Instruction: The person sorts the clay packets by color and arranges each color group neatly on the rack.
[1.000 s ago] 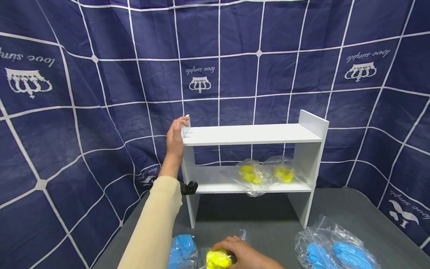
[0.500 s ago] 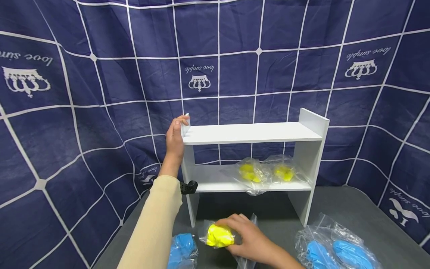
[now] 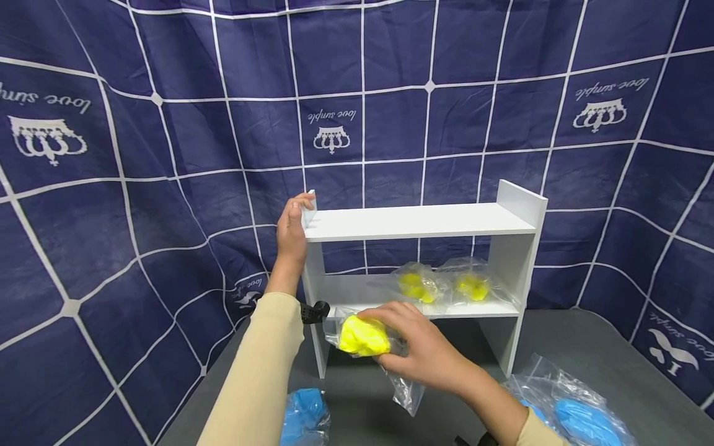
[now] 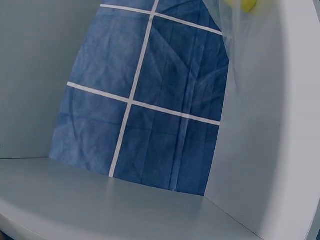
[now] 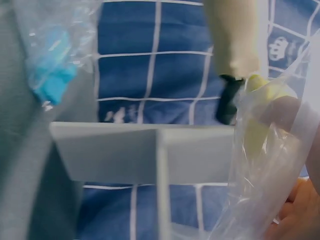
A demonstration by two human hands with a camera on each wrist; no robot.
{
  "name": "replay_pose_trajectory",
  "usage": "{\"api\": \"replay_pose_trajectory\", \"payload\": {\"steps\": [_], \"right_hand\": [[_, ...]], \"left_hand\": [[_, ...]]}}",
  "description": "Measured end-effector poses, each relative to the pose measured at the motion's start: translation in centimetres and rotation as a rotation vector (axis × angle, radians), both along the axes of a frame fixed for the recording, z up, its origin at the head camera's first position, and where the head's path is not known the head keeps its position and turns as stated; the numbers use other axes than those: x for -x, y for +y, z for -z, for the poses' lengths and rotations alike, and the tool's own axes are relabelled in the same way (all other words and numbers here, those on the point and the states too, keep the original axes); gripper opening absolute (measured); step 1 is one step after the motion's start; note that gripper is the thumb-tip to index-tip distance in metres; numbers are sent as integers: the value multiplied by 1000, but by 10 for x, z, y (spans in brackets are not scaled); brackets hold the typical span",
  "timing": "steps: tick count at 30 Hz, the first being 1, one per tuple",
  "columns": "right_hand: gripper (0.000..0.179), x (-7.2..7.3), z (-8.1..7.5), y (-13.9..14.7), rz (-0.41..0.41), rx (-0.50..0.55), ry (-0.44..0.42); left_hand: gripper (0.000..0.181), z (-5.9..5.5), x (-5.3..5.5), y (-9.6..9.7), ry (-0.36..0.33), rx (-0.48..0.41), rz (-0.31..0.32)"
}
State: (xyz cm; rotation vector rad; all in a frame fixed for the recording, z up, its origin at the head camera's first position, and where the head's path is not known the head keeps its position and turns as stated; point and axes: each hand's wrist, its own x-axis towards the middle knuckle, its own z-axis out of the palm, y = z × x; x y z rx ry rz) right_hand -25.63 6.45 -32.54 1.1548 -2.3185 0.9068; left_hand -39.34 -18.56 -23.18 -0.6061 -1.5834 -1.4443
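Note:
My left hand (image 3: 291,232) grips the top of the left side panel of a small white two-tier shelf (image 3: 418,221), fingers bent over its edge. My right hand (image 3: 421,347) pinches a bright yellow lump in a clear plastic bag (image 3: 364,336), held in front of the lower shelf board near its left half. The bag's loose end dangles under the palm. On the lower board, towards the right, lie two more clear bags with yellow lumps (image 3: 415,287). The left wrist view looks inside the shelf at its bare boards (image 4: 250,130).
Clear bags with blue contents lie on the dark grey surface (image 3: 558,334): one blue bag (image 3: 304,414) front left, others (image 3: 588,421) front right, partly behind the right forearm. A navy checked cloth (image 3: 390,124) hangs behind the shelf and along both sides.
My right hand has lifted the bagged yellow lump from the front of the surface up and forward to the lower board's height. The left hand has stayed on the side panel.

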Motion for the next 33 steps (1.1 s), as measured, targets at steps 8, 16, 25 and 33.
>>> {"api": "replay_pose_trajectory", "payload": {"steps": [8,16,25,33], "right_hand": [[66,0,-34,3,21,-48,223],[62,42,-44,1,164,-137,270],[57,83,-45,-12,297,-188,245],[55,105,-33,-24,389,-275,144]], "left_hand": [[48,0,3,-2,6,28,-3],[43,0,2,-2,14,11,-7],[45,-3,0,-1,36,21,-4],[44,0,0,0,34,16,1]]}}
